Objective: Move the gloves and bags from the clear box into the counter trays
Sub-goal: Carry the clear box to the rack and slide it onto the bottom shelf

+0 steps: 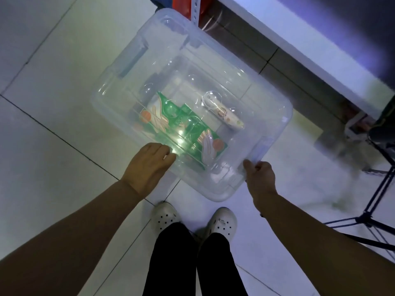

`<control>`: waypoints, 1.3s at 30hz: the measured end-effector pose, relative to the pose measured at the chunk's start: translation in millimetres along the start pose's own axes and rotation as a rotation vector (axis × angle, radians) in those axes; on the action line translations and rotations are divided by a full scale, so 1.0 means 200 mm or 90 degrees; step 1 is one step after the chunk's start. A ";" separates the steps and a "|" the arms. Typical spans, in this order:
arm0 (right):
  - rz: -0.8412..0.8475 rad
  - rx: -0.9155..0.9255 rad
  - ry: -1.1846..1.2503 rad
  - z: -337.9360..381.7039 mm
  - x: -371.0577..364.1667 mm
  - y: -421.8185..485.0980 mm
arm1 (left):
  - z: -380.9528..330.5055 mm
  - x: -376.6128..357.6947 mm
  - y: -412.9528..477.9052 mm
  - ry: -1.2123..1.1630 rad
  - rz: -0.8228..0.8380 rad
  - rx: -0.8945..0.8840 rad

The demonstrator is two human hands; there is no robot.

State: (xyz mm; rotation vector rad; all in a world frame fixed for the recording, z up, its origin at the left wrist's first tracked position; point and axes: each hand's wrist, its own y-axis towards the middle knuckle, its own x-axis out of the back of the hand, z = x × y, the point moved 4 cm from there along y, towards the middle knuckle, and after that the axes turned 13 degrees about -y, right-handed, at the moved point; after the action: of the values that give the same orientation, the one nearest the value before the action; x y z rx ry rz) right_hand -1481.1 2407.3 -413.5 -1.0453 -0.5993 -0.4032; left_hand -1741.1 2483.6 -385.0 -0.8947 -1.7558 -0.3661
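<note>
The clear box (192, 103), lid on, is seen standing on the tiled floor (53, 82), its far corner close to the base of a white counter (299, 50) and a tripod (374, 199) to its right, with open floor to the left. The left hand (149, 165) is laid flat on the lid's near edge, fingers loosely spread, while the right hand (259, 178) is curled around the near right corner. Green glove packets (181, 124) and a white bag roll (224, 114) are visible inside, just beyond the left hand.
</note>
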 end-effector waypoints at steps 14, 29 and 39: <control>-0.092 0.036 -0.090 0.10 0.29 0.35 | 0.00 0.02 0.24 -0.058 0.008 0.097; -0.208 -0.002 -0.063 0.09 0.28 0.34 | 0.06 -0.05 0.23 -0.030 -0.024 0.063; -0.260 -0.038 -0.210 0.22 0.31 0.31 | 0.29 0.21 0.33 -0.163 -0.099 0.270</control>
State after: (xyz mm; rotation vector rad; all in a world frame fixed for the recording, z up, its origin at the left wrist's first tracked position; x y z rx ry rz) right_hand -1410.4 2473.0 -400.0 -1.0532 -1.1099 -0.6123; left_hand -1739.1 2581.7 -380.1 -0.5162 -2.0430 0.0297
